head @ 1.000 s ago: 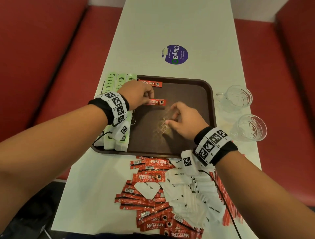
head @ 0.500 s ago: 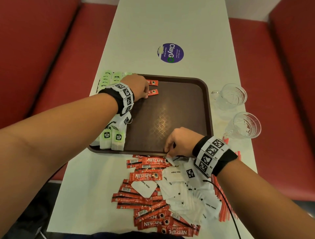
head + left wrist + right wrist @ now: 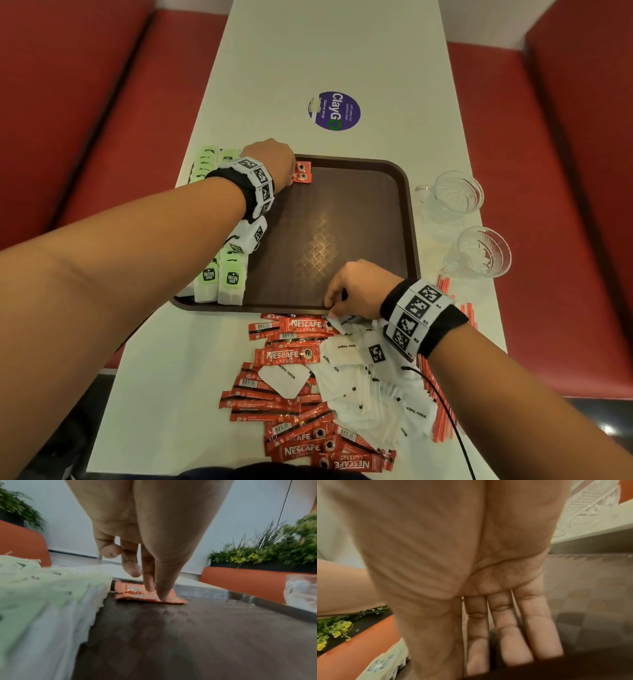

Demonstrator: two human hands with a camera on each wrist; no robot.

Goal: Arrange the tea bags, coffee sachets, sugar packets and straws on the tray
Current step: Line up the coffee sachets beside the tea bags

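Where the brown tray [image 3: 409, 219] meets its far left corner, two red coffee sachets [image 3: 303, 172] are laid side by side and are pressed flat by the straightened fingertips [image 3: 162, 593] of the left hand [image 3: 270, 162]; nothing is gripped by it. Green-tagged tea bags [image 3: 226, 277] are lined up along the tray's left side. At the tray's near edge, a white sugar packet [image 3: 344, 322] appears to be touched by the right hand [image 3: 356, 291], though whether it is pinched cannot be told; in the right wrist view its fingers [image 3: 537, 635] are seen extended. Loose coffee sachets [image 3: 291, 356], sugar packets [image 3: 373, 397] and red straws [image 3: 445, 411] are heaped on the white table [image 3: 325, 51] nearer the person. Two glass cups [image 3: 448, 195] are set just right of the tray.
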